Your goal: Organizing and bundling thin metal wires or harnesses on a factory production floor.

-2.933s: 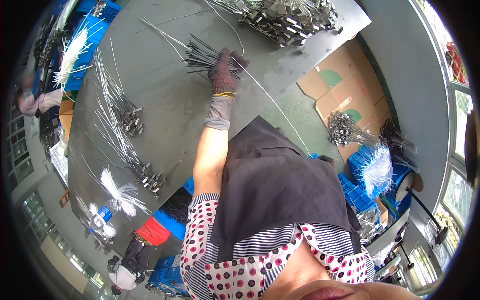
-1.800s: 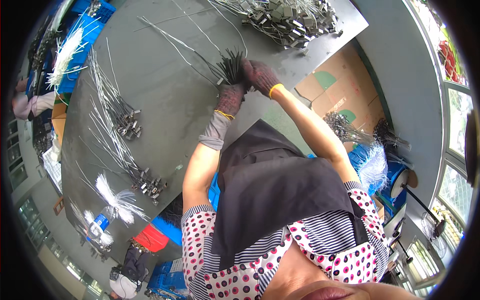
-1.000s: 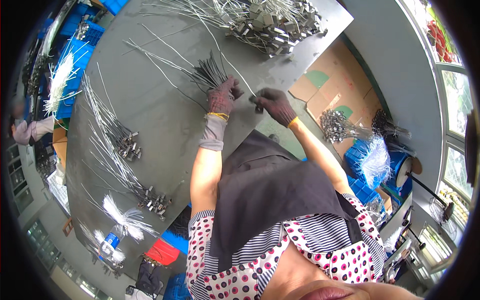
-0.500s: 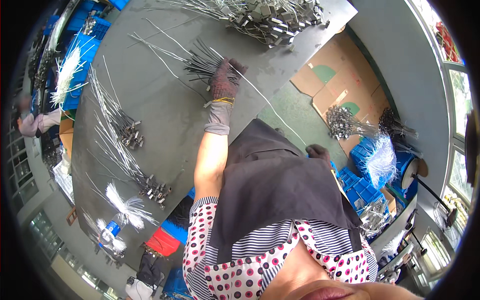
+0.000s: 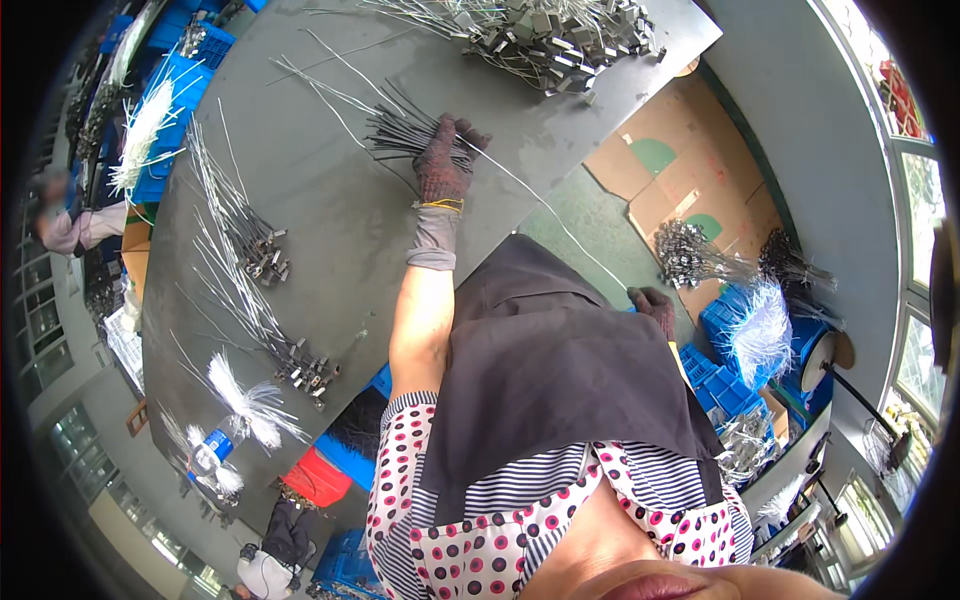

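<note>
My left hand (image 5: 443, 165), in a dark knitted glove, is closed around a bundle of thin black sleeves (image 5: 392, 132) just above the grey table (image 5: 330, 220). Pale wires (image 5: 335, 92) trail from the bundle's far end. A long white wire (image 5: 545, 207) runs from beside my left fingers, past the table edge, down to my right hand (image 5: 653, 306). That hand, gloved too, is closed on the wire's near end beside my apron. The exact finger grip there is small and partly hidden.
A heap of wires with metal clips (image 5: 560, 45) covers the far table edge. More clip-ended wires (image 5: 240, 260) lie left, near a bundle of white strands (image 5: 250, 405). Blue crates (image 5: 720, 385) and flattened cardboard (image 5: 690, 140) are at right. Another person's sleeve (image 5: 100, 225) shows far left.
My right hand has moved slightly right and now shows more fully, with the white wire's near end drawn along. My left hand stays nearly in place on the bundle.
</note>
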A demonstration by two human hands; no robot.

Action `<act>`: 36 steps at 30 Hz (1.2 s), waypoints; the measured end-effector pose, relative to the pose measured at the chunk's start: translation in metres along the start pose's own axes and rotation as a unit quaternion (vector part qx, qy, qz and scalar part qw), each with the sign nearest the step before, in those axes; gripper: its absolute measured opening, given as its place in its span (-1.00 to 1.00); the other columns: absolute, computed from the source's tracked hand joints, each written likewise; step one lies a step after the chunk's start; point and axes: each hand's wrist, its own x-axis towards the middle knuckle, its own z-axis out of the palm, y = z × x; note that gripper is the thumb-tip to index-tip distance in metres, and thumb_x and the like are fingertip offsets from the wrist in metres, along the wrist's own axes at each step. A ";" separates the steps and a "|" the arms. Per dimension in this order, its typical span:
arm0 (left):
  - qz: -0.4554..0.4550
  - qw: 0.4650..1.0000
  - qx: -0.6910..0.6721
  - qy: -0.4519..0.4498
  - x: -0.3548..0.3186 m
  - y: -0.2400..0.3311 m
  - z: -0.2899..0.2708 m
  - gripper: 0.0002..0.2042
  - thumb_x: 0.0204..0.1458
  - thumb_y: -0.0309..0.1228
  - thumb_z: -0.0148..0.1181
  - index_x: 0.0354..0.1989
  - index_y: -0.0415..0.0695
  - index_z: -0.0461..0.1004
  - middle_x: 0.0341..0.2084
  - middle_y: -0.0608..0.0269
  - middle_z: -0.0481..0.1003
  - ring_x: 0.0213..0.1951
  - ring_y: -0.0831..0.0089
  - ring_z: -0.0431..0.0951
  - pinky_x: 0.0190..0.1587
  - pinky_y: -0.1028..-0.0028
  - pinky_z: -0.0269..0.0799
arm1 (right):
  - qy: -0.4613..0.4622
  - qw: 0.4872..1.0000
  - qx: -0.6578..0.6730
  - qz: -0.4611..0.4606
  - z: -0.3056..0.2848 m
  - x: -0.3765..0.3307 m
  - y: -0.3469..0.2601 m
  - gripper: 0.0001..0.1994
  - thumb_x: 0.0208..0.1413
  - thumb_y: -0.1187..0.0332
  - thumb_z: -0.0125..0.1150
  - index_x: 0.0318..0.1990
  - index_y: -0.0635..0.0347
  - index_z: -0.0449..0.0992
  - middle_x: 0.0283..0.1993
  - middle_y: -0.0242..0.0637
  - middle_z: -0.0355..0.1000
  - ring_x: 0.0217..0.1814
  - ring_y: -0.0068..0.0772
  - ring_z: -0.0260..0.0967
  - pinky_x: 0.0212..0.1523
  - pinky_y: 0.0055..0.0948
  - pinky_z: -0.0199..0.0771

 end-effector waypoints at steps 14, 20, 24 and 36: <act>0.052 0.997 -0.016 0.051 -0.010 0.044 -0.017 -0.77 0.18 -0.28 0.27 -0.16 -0.16 0.46 -0.39 0.21 0.48 -0.29 0.27 0.54 -0.02 -0.02 0.58 | 0.024 0.996 -0.005 0.084 -0.002 -0.007 0.006 -0.64 -0.06 0.10 0.43 -0.42 0.30 0.65 -0.49 -0.13 0.56 -0.46 -0.39 0.46 -0.36 -0.34 0.43; 0.039 0.997 0.016 0.057 -0.012 0.030 -0.021 -0.82 0.19 -0.27 0.24 -0.19 -0.09 0.46 -0.38 0.23 0.48 -0.30 0.25 0.54 0.03 -0.04 0.53 | -0.002 0.997 -0.034 0.074 -0.003 -0.001 -0.022 -0.61 -0.07 0.06 0.43 -0.41 0.30 0.65 -0.49 -0.12 0.55 -0.47 -0.36 0.44 -0.36 -0.32 0.43; 0.054 0.995 0.068 0.048 -0.015 0.026 -0.015 -0.82 0.20 -0.27 0.22 -0.20 -0.10 0.46 -0.37 0.22 0.49 -0.31 0.26 0.55 -0.05 0.04 0.59 | -0.029 0.996 -0.062 0.048 -0.002 0.009 -0.046 -0.56 -0.08 -0.01 0.41 -0.39 0.30 0.65 -0.45 -0.06 0.56 -0.41 -0.28 0.48 -0.31 -0.27 0.44; 0.126 0.981 0.127 0.073 -0.031 0.038 -0.015 -0.69 0.19 -0.19 0.26 -0.29 -0.24 0.49 -0.51 0.09 0.55 -0.47 0.27 0.58 -0.35 0.37 0.50 | -0.021 0.997 -0.033 0.072 -0.014 0.008 -0.001 -0.59 -0.07 0.04 0.42 -0.39 0.30 0.66 -0.47 -0.08 0.55 -0.44 -0.33 0.45 -0.34 -0.30 0.42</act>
